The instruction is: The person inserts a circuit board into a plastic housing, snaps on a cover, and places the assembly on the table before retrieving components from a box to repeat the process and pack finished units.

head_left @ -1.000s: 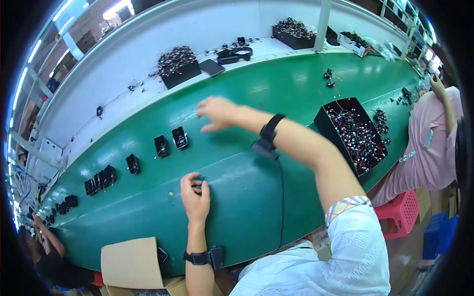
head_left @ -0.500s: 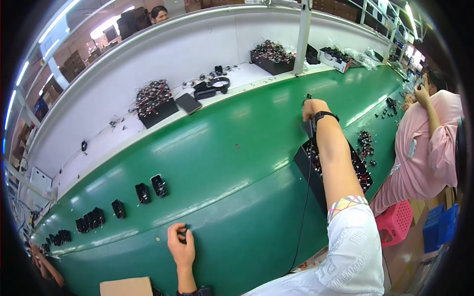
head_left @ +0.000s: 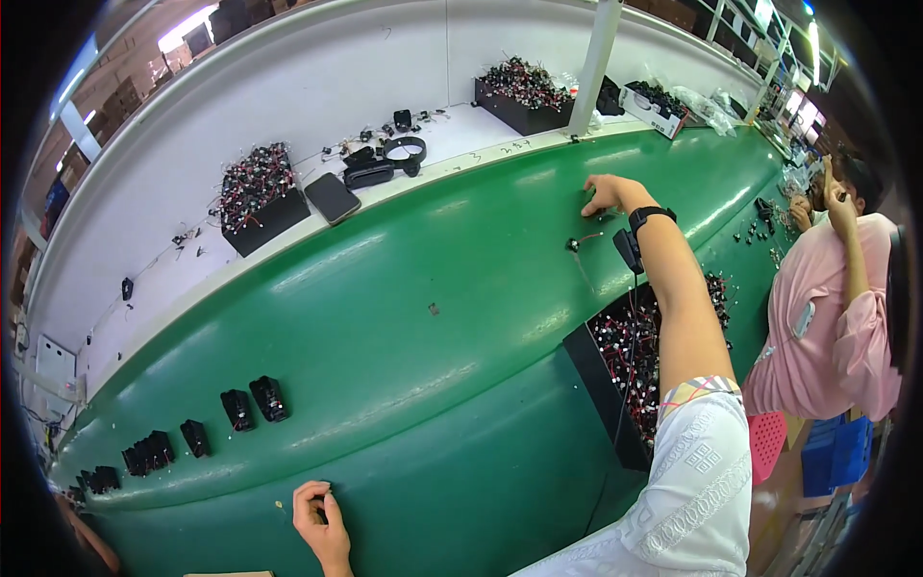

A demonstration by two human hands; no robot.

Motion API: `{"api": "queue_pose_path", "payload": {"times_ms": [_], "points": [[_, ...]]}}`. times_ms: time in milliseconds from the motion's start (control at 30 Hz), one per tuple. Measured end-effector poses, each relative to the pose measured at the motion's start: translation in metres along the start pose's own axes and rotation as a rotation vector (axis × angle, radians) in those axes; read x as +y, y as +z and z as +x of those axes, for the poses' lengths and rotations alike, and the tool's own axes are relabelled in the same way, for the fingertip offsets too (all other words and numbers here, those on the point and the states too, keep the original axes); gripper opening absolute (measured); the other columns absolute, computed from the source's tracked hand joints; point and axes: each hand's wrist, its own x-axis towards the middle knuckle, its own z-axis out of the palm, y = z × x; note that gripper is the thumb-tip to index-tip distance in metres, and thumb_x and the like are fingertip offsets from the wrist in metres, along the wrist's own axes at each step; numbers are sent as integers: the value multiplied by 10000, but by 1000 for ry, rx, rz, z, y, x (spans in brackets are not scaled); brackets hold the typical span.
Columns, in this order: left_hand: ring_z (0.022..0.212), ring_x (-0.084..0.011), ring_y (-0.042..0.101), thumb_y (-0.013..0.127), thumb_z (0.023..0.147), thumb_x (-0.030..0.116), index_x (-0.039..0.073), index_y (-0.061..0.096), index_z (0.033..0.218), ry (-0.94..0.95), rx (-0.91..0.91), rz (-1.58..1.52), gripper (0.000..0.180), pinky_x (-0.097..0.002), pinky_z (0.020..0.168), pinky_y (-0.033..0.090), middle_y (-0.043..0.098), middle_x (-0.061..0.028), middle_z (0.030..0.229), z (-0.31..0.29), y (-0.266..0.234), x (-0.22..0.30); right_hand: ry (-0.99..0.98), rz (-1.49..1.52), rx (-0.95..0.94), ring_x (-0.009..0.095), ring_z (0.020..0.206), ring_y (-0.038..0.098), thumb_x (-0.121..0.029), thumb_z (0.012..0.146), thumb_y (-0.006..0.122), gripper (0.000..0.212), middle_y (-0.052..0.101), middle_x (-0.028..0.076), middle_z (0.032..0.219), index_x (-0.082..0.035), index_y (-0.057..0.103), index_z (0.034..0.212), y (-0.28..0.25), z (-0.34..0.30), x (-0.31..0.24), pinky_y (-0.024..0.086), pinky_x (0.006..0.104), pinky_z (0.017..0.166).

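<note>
My right hand [head_left: 606, 195] reaches far across the green table, fingers bent and apart, with nothing visible in them. Just below its fingertips lies a small black part with thin red and white wires [head_left: 574, 244]. Under my right forearm stands a black box [head_left: 598, 385] heaped with similar wired parts [head_left: 625, 351]. Near the front edge, my left hand [head_left: 322, 524] hovers or rests over the table with loosely curled fingers. A gap shows between its thumb and fingers, and I see nothing held.
Several black housings [head_left: 268, 398] stand in a row at left. On the back ledge sit wired-part boxes [head_left: 274, 223] [head_left: 524, 113], a phone [head_left: 332, 197] and a black headband device [head_left: 404, 152]. A person in pink [head_left: 817, 298] works at right; another person's arm [head_left: 91, 539] shows lower left.
My right hand has opened away from a small wired part, which now lies on the table. The view has shifted, and more of the box shows.
</note>
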Motion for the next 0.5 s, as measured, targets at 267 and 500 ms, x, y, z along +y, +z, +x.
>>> {"api": "queue_pose_path", "payload": {"times_ms": [267, 500], "points": [[908, -130, 545, 531, 931, -40, -22, 570, 1023, 2, 0, -75, 102, -243, 802, 443, 571, -102, 1063, 1, 10, -3, -357, 492, -480, 108, 711, 616, -187, 900, 742, 221, 650, 11, 859, -61, 633, 1046, 7, -41, -46, 539, 283, 621], [953, -222, 633, 610, 984, 56, -16, 620, 1109, 7, -40, 49, 144, -327, 877, 505, 661, -134, 1079, -1, 3, 8, -492, 663, -885, 79, 696, 592, -285, 973, 663, 222, 649, -3, 857, -82, 631, 1057, -32, -104, -105, 483, 237, 590]]}}
